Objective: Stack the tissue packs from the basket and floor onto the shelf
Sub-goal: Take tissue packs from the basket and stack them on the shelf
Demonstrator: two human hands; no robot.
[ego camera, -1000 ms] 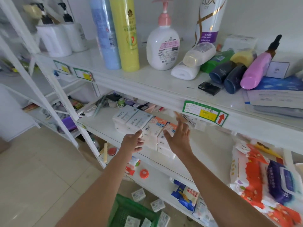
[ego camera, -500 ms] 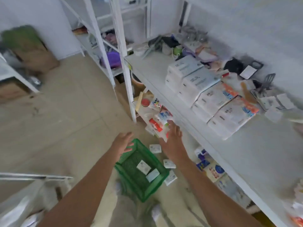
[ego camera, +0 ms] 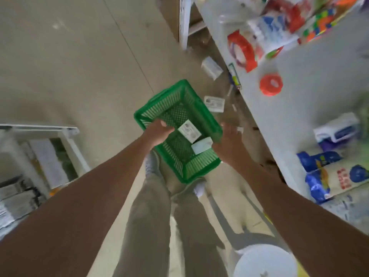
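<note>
Left hand: the left hand (ego camera: 158, 131) reaches over the basket's left rim, fingers curled, holding nothing.
Right hand: the right hand (ego camera: 227, 143) is at the right rim, fingers loosely apart, empty.
Basket: the green basket (ego camera: 153, 105) sits on the floor (ego camera: 79, 56).
Tissue packs: two packs (ego camera: 189, 131) lie inside; two more (ego camera: 214, 103) lie on the floor beyond.
Shelf: the white shelf (ego camera: 295, 108) runs along the right.
</note>
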